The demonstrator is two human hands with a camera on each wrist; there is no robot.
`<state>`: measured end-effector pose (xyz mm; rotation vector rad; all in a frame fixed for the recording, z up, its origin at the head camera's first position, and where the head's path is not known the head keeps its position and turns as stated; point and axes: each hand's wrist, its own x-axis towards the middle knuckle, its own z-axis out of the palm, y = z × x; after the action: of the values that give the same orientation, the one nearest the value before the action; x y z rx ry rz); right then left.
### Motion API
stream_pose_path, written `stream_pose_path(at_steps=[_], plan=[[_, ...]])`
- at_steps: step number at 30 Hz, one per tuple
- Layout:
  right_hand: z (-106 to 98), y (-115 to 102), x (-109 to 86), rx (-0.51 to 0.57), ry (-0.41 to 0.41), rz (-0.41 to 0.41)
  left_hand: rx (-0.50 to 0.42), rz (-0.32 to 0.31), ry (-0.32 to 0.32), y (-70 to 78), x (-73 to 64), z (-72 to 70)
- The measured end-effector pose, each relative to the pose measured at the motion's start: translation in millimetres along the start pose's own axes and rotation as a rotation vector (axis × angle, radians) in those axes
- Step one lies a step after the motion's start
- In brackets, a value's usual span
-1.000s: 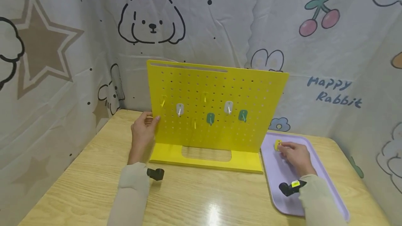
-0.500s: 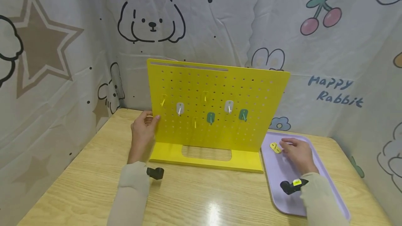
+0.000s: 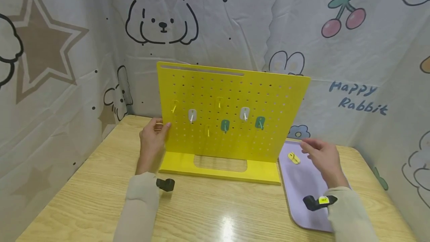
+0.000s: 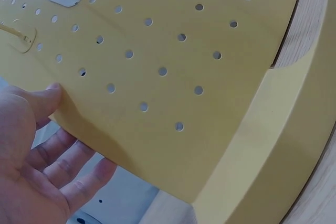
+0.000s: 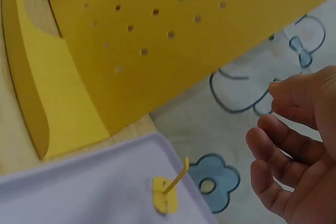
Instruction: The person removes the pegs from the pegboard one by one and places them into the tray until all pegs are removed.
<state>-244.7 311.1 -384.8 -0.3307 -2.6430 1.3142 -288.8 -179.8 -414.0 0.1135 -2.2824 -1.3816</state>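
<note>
A yellow pegboard [image 3: 235, 145] stands upright on its base with several hooks on it. Its left edge is pinched by my left hand [image 3: 152, 141]; in the left wrist view the thumb lies on the front face and the fingers [image 4: 79, 187] reach behind. On the lilac tray [image 3: 302, 186] lies a loose yellow hook [image 3: 293, 158], its prong pointing up in the right wrist view. My right hand [image 3: 323, 160] hovers over the tray's far right side, apart from that hook, fingers loosely bent with nothing between them.
White hooks [image 3: 192, 115], green hooks [image 3: 225, 126] and yellow hooks [image 3: 219, 102] project from the board's front. The tray sits on the wooden table [image 3: 188, 212], right of the board's base [image 3: 262, 171]. A printed curtain [image 3: 228, 25] hangs behind the table.
My right hand let go of the yellow hook, leaving it on the tray, then drew up and to the right. My left hand has stayed on the pegboard's edge.
</note>
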Motion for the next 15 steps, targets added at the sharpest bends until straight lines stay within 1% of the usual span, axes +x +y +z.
stream_pose_path(at_steps=[2,6,10,15], plan=[[-1,-8,-3.7,0.000,0.003,-0.025,0.004,0.000,0.001,0.4,-0.2,-0.1],[-2,-23,-10.5,0.012,0.001,-0.069,-0.002,-0.023,-0.011,1.9,-0.7,-0.5],[-1,-36,-15.4,0.035,0.012,-0.140,-0.009,-0.050,-0.026,3.8,-1.0,-1.2],[3,-49,-18.0,0.096,0.015,-0.248,-0.027,-0.094,-0.038,5.4,-0.5,-1.3]])
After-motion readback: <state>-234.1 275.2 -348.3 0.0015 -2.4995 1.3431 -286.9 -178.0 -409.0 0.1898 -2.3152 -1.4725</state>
